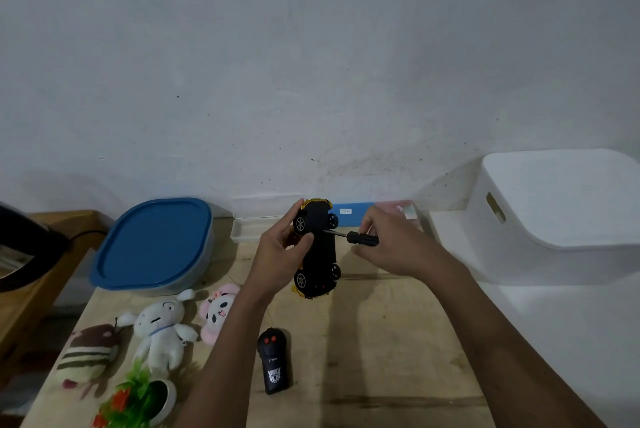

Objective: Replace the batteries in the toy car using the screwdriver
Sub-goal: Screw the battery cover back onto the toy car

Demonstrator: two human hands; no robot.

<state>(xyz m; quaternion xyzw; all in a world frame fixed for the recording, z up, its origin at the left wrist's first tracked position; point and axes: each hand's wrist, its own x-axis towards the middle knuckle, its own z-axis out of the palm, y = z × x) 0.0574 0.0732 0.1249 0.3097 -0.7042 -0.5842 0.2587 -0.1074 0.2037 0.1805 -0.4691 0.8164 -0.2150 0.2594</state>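
The yellow toy car is held up over the wooden table, turned so its black underside and wheels face me. My left hand grips it from the left side, thumb on the underside. My right hand holds a black-handled screwdriver. Its metal tip touches the underside near the upper wheels. No batteries are visible.
A black remote control lies on the table below the car. Plush toys and a small potted plant sit at the left. A blue-lidded container and a clear tray stand behind. A white bin is right.
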